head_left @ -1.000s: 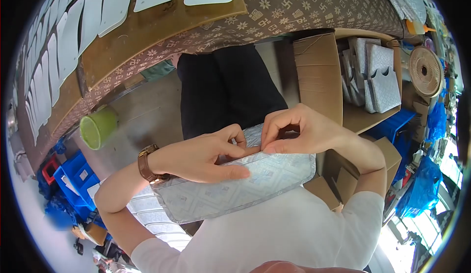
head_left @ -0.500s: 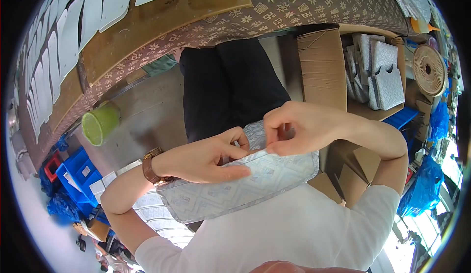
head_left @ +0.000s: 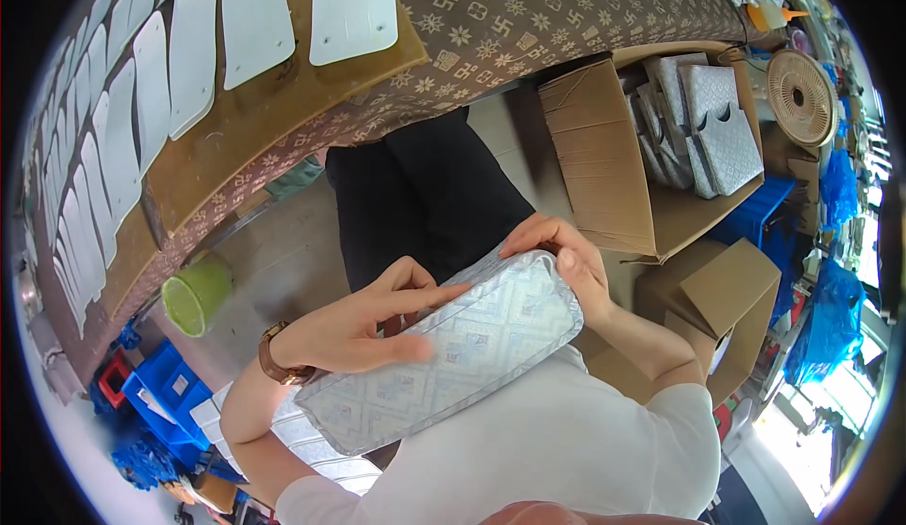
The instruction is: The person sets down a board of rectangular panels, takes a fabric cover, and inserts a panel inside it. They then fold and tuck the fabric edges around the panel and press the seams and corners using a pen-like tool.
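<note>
A long, pale grey fabric cover [head_left: 458, 350] with a diamond pattern and piped edges lies slantwise across my lap, against my shirt. My left hand [head_left: 363, 322], with a brown-strapped watch on the wrist, holds its upper edge. The thumb rests on the patterned face, and the other fingers reach over the edge, partly hidden. Round the upper right corner, my right hand [head_left: 571, 265] is closed with bent fingers, some of them behind the fabric. Whether anything is inside the cover, I cannot tell.
Ahead, white curved panels [head_left: 354, 10] lie on a brown board [head_left: 222, 114] over a patterned tablecloth [head_left: 528, 20]. At right, an open carton [head_left: 595, 157] holds several quilted grey pieces [head_left: 722, 128], near a fan [head_left: 800, 97]. A green bin [head_left: 196, 294] and blue crates [head_left: 170, 388] stand left.
My right hand has moved from the middle of the upper edge to the cover's right corner. The cover's right end has risen. The whole view has shifted a little.
</note>
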Motion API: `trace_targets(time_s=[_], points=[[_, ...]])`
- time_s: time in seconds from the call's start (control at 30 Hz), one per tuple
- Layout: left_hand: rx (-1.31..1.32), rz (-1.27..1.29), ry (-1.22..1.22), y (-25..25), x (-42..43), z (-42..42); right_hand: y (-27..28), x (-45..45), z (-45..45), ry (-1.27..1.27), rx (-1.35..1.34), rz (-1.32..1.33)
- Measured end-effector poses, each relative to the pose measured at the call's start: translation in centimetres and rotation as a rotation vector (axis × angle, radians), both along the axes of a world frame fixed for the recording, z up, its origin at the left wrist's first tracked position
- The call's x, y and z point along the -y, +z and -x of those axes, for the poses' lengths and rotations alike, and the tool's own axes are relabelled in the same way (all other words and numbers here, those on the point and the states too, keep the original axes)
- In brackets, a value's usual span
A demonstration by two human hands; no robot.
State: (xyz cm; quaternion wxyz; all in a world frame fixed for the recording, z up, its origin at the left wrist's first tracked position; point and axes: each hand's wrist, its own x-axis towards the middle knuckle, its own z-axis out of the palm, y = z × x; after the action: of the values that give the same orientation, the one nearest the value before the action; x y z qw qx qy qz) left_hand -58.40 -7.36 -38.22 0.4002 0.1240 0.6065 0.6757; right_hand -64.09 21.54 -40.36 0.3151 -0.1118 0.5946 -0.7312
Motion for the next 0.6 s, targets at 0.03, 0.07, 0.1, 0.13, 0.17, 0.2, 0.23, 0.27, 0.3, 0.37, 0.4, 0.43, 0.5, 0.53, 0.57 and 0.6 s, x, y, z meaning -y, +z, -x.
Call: trace_targets(time_s=[0.03,0.07,0.1,0.13,0.17,0.2,0.23,0.27,0.3,0.37,0.4,0.43,0.5,0.53,0.57,0.6], points=[[0.004,-0.062,0.018,-0.6,0.1,-0.1,-0.2,0.2,0.0,-0.038,-0.062,0.009],[0.008,-0.123,0.036,-0.8,0.2,-0.1,-0.3,0.4,0.1,-0.041,-0.068,0.016],[0.002,-0.117,0.034,-0.6,0.3,-0.1,-0.3,0.5,0.1,-0.041,-0.047,0.021],[0.020,-0.110,0.037,-0.4,0.4,-0.1,-0.4,0.7,0.2,-0.040,-0.025,0.026],[0.038,-0.104,0.042,-0.2,0.4,-0.2,-0.5,0.9,0.2,-0.037,-0.004,0.030],[0.052,-0.098,0.053,0.1,0.5,-0.4,-0.6,0.8,0.3,-0.030,-0.012,0.036],[0.034,-0.089,0.062,0.3,0.9,-0.8,-0.7,0.6,0.3,-0.027,-0.040,0.015],[0.100,-0.162,0.197,0.4,1.8,-1.7,-0.9,0.2,0.5,-0.023,-0.075,-0.003],[0.161,-0.236,0.330,0.5,2.7,-2.8,-1.1,0.1,0.8,-0.022,-0.113,-0.018],[0.212,-0.241,0.672,-0.7,4.6,-7.2,-1.5,-0.3,1.0,-0.039,-0.108,-0.025],[0.215,-0.210,0.848,-0.9,4.3,-9.9,-1.7,-0.5,1.0,-0.063,-0.071,-0.048],[0.221,-0.180,1.024,-1.0,4.0,-12.0,-1.8,-0.5,1.4,-0.088,-0.030,-0.072],[0.068,-0.131,1.079,0.0,1.5,-13.3,-1.6,0.1,3.5,-0.048,-0.147,-0.196],[-0.067,-0.082,1.140,0.3,0.6,-13.6,-1.3,0.5,5.0,-0.001,-0.249,-0.330],[-0.077,-0.081,1.154,0.1,0.4,-13.8,-1.0,1.2,6.7,0.053,-0.351,-0.464],[-0.029,-0.085,1.215,-0.4,0.2,-13.9,-0.6,2.1,9.0,0.002,-0.572,-0.551]])
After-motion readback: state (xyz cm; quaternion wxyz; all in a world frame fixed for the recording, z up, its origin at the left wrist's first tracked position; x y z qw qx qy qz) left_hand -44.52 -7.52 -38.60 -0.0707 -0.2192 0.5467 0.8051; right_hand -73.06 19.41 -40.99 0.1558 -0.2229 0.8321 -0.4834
